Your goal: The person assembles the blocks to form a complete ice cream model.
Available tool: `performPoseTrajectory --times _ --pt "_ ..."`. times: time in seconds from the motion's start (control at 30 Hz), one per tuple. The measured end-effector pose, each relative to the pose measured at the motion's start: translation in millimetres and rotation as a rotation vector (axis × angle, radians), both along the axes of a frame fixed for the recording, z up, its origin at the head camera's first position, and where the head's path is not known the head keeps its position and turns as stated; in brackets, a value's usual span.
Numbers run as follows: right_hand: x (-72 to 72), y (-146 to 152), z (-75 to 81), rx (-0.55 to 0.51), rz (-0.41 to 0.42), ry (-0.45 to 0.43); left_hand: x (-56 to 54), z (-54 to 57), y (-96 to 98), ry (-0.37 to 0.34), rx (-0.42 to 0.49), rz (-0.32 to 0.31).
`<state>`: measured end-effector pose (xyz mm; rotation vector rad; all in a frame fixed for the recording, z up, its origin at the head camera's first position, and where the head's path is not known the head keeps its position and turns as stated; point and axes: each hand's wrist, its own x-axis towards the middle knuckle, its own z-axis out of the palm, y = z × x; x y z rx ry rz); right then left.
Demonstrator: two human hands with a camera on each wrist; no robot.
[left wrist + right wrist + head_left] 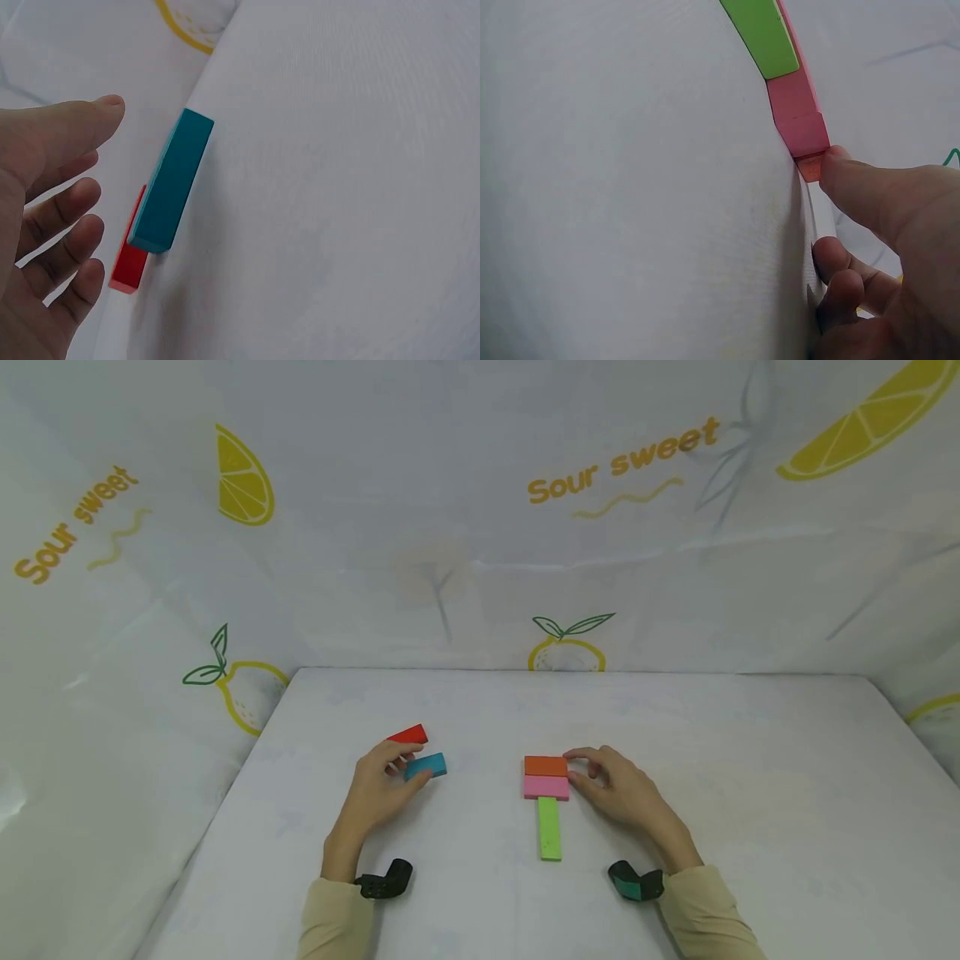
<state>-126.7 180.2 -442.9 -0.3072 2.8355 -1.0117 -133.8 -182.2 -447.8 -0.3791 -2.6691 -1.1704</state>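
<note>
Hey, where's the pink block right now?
In the head view, the pink block lies just right of the middle, between the orange block on its far side and the green block on its near side.

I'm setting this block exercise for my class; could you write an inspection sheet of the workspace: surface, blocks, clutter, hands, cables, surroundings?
Surface: white tabletop, faint marks.
Blocks: orange block against pink block; green block meeting the pink one's near side; blue block and red block apart from these, to the left.
Clutter: nothing seen.
Left hand: beside the blue block; the left wrist view shows a gap between them.
Right hand: thumb at the orange block's right end, fingers loosely curled.
Cables: nothing seen.
Surroundings: white sheet with citrus prints and "Sour sweet" lettering.
</note>
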Motion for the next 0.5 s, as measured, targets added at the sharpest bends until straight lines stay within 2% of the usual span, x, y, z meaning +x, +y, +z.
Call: performPoseTrajectory --times 0.1,0.23,0.37,0.5 --pt "-0.4 0 0.3 -0.001 0.001 0.002 -0.3 -3.1 -8.0 0.012 -0.02 0.032" --pt "-0.5 0 0.3 0.002 0.001 0.006 0.5 -5.6 -15.4 -0.025 -0.025 0.06" --pt "-0.1 0 0.4 0.001 -0.002 0.004 1.5 -8.6 -19.9 -0.058 -0.016 0.057" --pt "0.1 0 0.8 0.001 -0.003 -0.001 1.2 -12.4 -22.4 -0.058 -0.012 0.042"
